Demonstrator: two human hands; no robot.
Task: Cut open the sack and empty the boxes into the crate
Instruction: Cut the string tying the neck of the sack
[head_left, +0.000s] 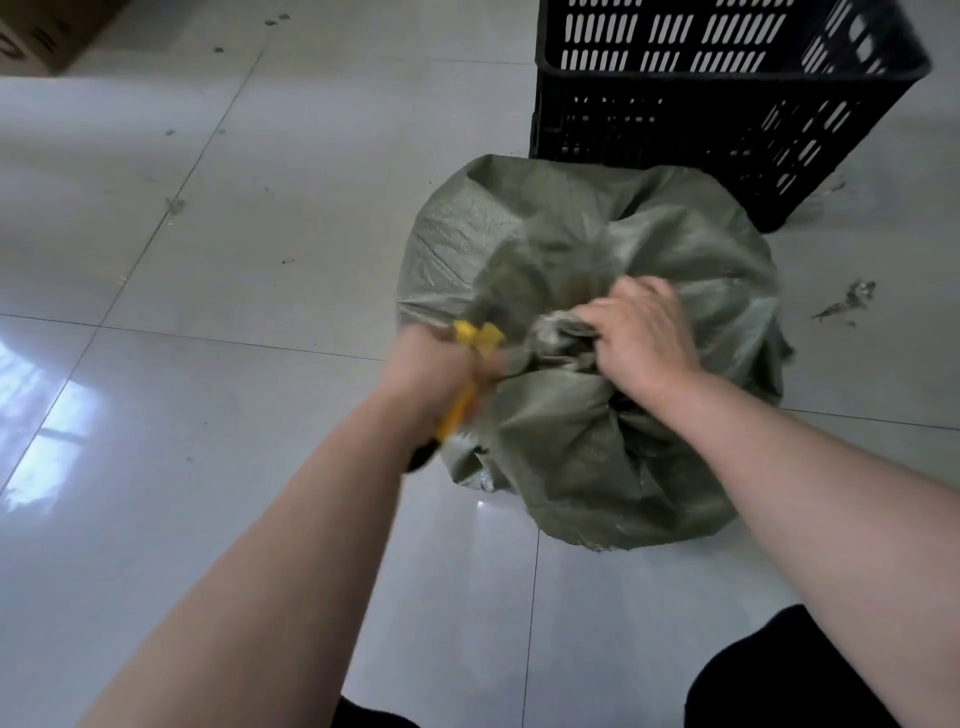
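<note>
Nearest the camera, both bare forearms reach forward and down over a glossy tiled floor (208, 260). The left hand (441, 364) is blurred; its fingers appear curled tight around a yellow-handled cutter (470, 358), whose long axis runs up and away from the wrist. The blade itself cannot be made out. The right hand (641, 332) lies just to the right of it, fingers bunched and pinching the gathered neck of the sack (597, 415).

The key relation: the gathered neck sits between the two hands, directly right of the cutter, so the left hand is the nearer one for the cut.

The sack is grey-green woven plastic, creased, bulging and rounded, standing on the floor. No boxes are visible. Beyond it, touching or nearly touching its far side, stands a black slotted plastic crate (727, 104), rigid and rectangular.
</note>
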